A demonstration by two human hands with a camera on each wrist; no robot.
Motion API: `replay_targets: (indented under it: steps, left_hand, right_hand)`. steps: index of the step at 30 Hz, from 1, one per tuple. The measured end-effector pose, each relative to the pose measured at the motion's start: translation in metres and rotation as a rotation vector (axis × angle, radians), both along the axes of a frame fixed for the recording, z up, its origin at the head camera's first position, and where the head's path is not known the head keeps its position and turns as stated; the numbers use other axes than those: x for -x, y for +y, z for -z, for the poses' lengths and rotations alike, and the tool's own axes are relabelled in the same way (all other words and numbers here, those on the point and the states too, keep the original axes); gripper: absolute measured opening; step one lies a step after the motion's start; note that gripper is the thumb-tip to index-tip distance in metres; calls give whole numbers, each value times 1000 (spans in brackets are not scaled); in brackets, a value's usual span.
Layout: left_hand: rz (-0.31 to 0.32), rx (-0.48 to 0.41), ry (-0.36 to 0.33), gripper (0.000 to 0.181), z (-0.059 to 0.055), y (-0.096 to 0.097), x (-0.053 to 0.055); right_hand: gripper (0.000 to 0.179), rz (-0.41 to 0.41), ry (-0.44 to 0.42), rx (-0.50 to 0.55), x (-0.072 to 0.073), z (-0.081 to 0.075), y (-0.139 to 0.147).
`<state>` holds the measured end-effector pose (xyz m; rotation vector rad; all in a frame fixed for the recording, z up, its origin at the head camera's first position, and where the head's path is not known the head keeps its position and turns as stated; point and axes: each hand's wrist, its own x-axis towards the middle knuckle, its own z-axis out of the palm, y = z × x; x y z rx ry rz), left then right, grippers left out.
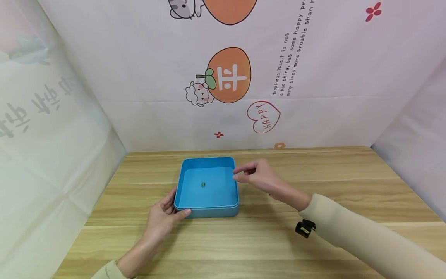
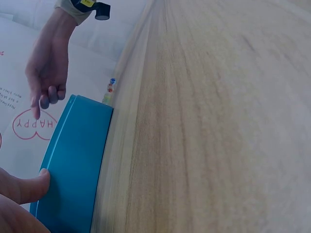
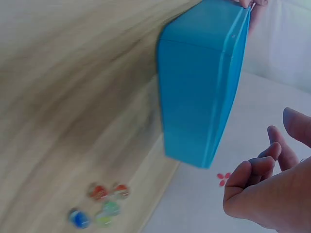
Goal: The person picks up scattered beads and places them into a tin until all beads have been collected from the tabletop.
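Note:
A shallow light-blue box (image 1: 209,212) stands on the wooden table, its top uncovered. One small greenish marble (image 1: 203,185) lies on its floor, left of the middle. My left hand (image 1: 162,221) grips the box's near left corner, with the thumb on the front wall and the fingers along the left side. Over the right rim hovers my right hand (image 1: 261,177), thumb and index finger stretched out and apart, the other fingers loosely bent. Nothing shows between them. In the right wrist view, several glass marbles, including a blue marble (image 3: 78,218) and a red marble (image 3: 97,191), lie beside the box.
The wooden table (image 1: 313,170) stretches out on both sides of the box. A printed white cloth (image 1: 156,77) hangs along the back and sides. A small black camera (image 1: 304,228) is strapped to my right wrist. In the head view the right hand hides the loose marbles.

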<state>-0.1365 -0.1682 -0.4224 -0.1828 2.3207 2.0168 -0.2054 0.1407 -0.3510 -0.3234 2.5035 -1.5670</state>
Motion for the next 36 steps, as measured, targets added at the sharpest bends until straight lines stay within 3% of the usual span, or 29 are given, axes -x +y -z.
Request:
replay_targets:
  steps: [14, 36]
  left_hand:
    - [-4, 6, -10, 88, 0, 0, 0]
    - [-15, 20, -12, 88, -2, 1, -1]
  right_hand:
    - [29, 65, 1, -9, -16, 16, 45]
    - [33, 117, -29, -19, -27, 34, 81]
